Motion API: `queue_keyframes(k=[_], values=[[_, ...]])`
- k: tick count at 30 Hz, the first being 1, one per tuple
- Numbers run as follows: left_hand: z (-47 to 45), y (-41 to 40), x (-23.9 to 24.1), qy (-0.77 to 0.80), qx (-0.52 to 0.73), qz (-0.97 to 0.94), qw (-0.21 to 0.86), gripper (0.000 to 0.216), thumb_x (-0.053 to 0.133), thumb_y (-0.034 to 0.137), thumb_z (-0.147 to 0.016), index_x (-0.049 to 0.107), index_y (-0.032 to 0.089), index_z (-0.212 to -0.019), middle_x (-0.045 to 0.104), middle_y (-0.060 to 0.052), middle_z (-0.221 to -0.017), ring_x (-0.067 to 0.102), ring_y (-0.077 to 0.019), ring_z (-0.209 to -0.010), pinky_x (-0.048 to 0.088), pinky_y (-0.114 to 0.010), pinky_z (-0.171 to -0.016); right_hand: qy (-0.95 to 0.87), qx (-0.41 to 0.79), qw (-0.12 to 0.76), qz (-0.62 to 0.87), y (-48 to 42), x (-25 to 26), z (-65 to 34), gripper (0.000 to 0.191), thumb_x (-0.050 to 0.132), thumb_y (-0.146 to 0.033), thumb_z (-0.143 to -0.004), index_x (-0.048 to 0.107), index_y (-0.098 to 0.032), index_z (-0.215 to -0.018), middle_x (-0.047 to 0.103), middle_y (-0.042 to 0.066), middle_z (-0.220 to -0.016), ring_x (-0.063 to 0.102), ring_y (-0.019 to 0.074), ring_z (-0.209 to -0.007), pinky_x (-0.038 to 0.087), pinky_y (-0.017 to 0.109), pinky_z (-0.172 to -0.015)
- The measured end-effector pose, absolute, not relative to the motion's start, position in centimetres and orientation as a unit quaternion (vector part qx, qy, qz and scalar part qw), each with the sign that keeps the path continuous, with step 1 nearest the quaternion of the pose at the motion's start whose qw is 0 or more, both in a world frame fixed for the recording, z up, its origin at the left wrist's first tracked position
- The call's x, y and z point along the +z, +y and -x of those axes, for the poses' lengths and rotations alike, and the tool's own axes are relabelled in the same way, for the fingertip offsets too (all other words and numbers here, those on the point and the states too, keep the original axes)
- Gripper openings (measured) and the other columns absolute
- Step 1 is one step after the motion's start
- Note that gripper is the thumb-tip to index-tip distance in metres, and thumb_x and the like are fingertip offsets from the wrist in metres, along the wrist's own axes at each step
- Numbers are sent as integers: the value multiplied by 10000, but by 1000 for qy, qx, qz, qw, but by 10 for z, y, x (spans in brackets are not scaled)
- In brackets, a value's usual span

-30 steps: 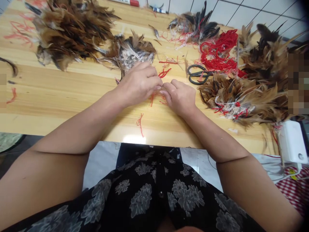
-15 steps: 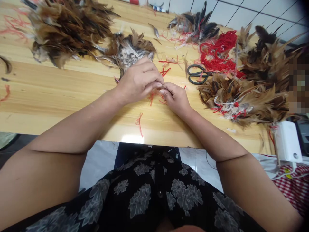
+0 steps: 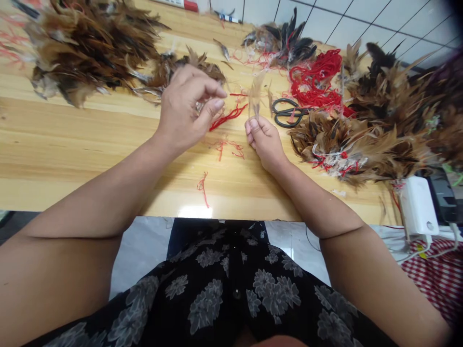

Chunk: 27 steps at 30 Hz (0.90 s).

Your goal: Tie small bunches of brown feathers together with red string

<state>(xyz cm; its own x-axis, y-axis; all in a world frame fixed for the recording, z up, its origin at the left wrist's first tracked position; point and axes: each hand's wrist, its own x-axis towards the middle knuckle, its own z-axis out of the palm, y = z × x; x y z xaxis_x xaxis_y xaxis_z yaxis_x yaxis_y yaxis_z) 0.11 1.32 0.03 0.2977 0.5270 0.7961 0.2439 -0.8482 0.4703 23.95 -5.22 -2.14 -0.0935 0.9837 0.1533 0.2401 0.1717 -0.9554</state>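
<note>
My left hand (image 3: 186,108) is raised over the wooden table (image 3: 79,144), its thumb and fingers pinched on a piece of red thread (image 3: 227,117) that trails to the right. My right hand (image 3: 264,142) rests on the table with fingers closed, holding a thin pale feather (image 3: 256,94) upright. Short scraps of red thread (image 3: 229,147) lie on the wood between the two hands. A small clump of brown feathers (image 3: 173,67) lies just behind my left hand.
A big heap of brown feathers (image 3: 83,48) fills the back left. Black scissors (image 3: 289,113) lie right of my hands beside a tangle of red cord (image 3: 318,77). More feather bundles (image 3: 361,140) cover the right side. A white box (image 3: 417,205) sits at the right edge.
The hands were pressed together at the table; now they have parted. My left hand rose and moved left with the red thread, and my right hand holds a feather up.
</note>
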Motion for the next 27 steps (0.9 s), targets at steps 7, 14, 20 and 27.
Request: queue_keyframes(k=[7,14,20,27], values=[[-16,-4,3,318,435,-735,411,273,994,528,-995,917,266,-993,780,-64,-961,723,-293,-948,574,-461,-959,-605,442,446,491,-60,-10,-234,789,530,-1036,-1055,555,-274,-851,489,-30,-706,530,158,-742,556,307,-753],[-37,-28,17,315,425,-645,551,218,1000,346,-927,831,219,-873,807,-51,-847,786,-259,-861,651,-398,-916,-650,450,438,428,-59,-16,-233,845,530,-1105,-992,562,-273,-846,496,-40,-722,505,147,-709,529,327,-758],[-41,-29,10,291,457,-607,581,469,1073,524,-969,703,257,-857,704,7,-701,721,-227,-694,656,-387,-753,-671,451,406,425,-62,-16,-231,818,510,-1037,-1061,675,-250,-910,497,-47,-705,508,151,-701,506,318,-744],[-41,-25,4,282,438,-606,601,645,1125,726,-876,677,263,-849,699,-4,-720,708,-226,-670,628,-386,-690,-666,452,398,441,-61,-18,-229,817,513,-1040,-1056,665,-255,-889,501,-47,-709,498,152,-704,506,321,-780]])
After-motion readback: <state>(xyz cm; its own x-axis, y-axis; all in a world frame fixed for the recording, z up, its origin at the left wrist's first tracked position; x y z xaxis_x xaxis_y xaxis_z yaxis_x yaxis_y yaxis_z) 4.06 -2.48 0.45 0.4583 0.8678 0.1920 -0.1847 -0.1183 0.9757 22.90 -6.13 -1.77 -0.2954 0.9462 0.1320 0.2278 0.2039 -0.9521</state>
